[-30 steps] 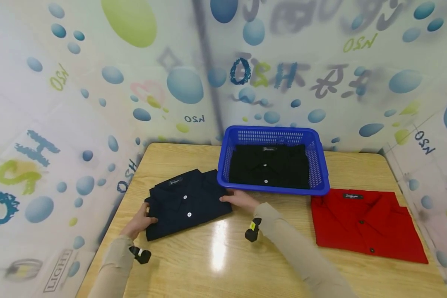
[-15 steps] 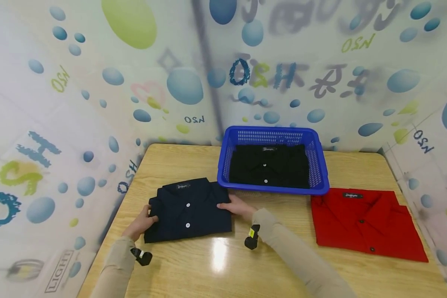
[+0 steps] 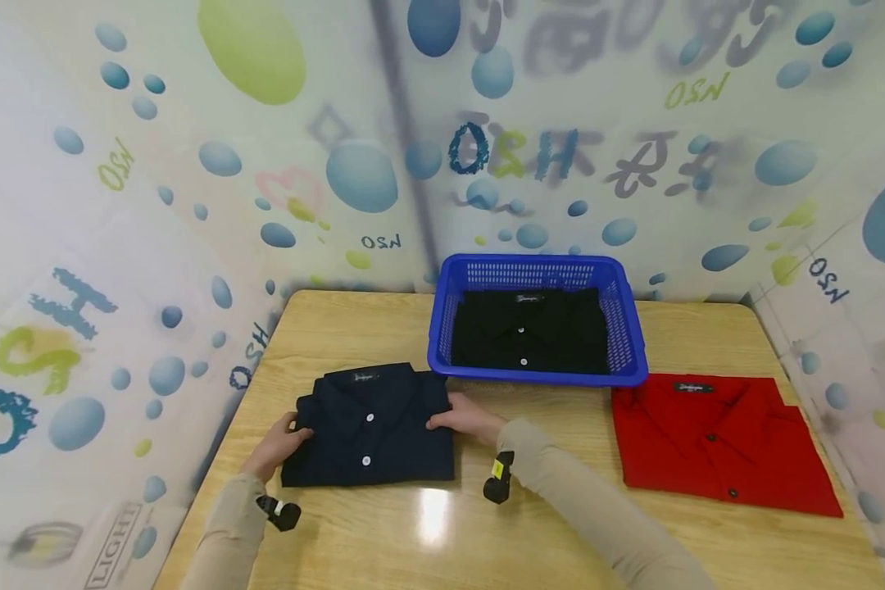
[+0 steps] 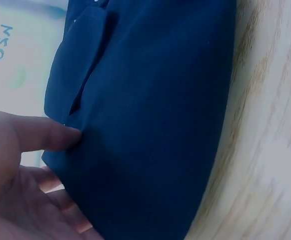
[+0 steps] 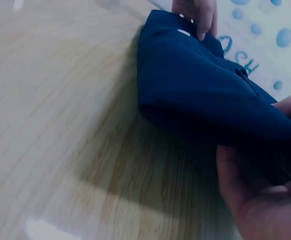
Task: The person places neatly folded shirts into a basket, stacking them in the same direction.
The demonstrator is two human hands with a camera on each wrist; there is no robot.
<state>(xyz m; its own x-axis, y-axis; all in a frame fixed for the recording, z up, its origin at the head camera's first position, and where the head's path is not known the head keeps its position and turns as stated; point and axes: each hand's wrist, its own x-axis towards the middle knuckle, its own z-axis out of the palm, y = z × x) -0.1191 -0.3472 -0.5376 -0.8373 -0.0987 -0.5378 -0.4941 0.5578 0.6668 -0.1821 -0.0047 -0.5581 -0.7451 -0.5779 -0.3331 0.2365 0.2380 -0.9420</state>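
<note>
A folded navy shirt [image 3: 383, 438] with white buttons and a dark collar label lies between both hands, left of the basket. My left hand [image 3: 276, 447] pinches its left edge; in the left wrist view the thumb [image 4: 50, 134] is on top of the cloth and the fingers go underneath. At the right edge my right hand [image 3: 468, 416] grips the shirt the same way, thumb above. In the right wrist view the near side of the shirt [image 5: 195, 95] is raised over the table and casts a shadow.
A blue plastic basket [image 3: 538, 378] with a folded black shirt [image 3: 531, 336] in it stands at the back of the wooden table [image 3: 354, 541]. To its right lies a folded red shirt [image 3: 723, 451]. Printed wall sheets [image 3: 324, 213] enclose the back and sides.
The navy shirt has turned so that its front edge lies level, and it has come slightly nearer the front. Both hands keep their grip on it. The head view has tilted a little.
</note>
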